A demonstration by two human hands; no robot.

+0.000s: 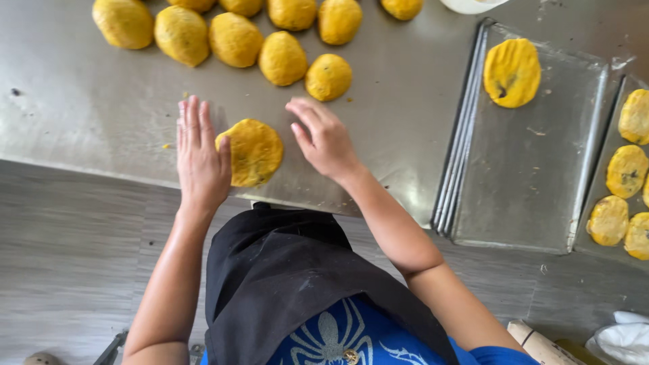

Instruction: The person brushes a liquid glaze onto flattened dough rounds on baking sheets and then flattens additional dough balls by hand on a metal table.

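A flattened yellow dough disc [254,151] lies on the steel table [81,108] near its front edge. My left hand [200,154] stands flat, fingers straight, with its thumb side touching the disc's left rim. My right hand [324,138] hovers just right of the disc with fingers spread, holding nothing. Beyond them sit several round yellow dough balls [282,58] in a loose row.
A stack of metal trays [534,176] at the right holds one flattened disc [512,72]. A second tray [612,145] at the far right edge carries several more discs. A wooden rolling pin [537,343] and white cloth [625,338] lie low right.
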